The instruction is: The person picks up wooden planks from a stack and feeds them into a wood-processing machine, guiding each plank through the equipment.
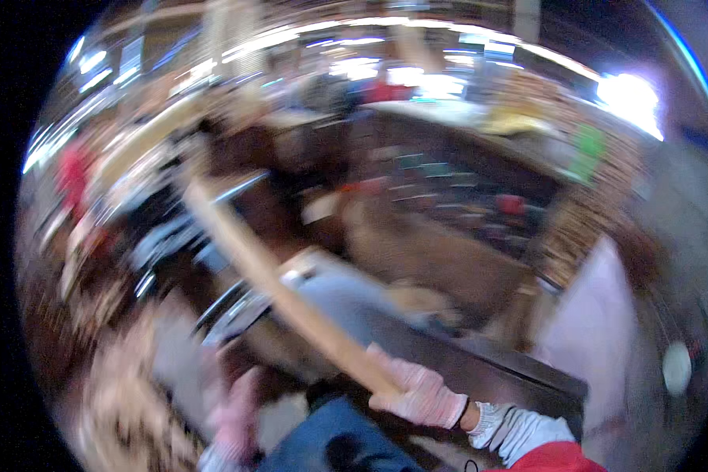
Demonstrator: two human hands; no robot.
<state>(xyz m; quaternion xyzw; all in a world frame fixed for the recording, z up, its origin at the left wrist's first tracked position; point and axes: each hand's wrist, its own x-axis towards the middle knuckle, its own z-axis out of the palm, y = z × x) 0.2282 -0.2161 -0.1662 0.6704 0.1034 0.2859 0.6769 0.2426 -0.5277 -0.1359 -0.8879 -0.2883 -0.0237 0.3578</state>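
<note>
two gloved hands show at the lower edge of our heavily blurred view. our right hand (pixel 418 393), in a pale pink knitted glove with a white cuff and red sleeve behind it, is wrapped tightly round the near end of a long, light tan wooden stick (pixel 283 283), which slants up and to the left over a dark flat machine bed (pixel 480 366). our left hand (pixel 236 417), also in a pink glove, hangs low near a blue trouser leg (pixel 330 433); we cannot tell whether it grips anything. beyond, the workshop is smeared into lights and colour.
</note>
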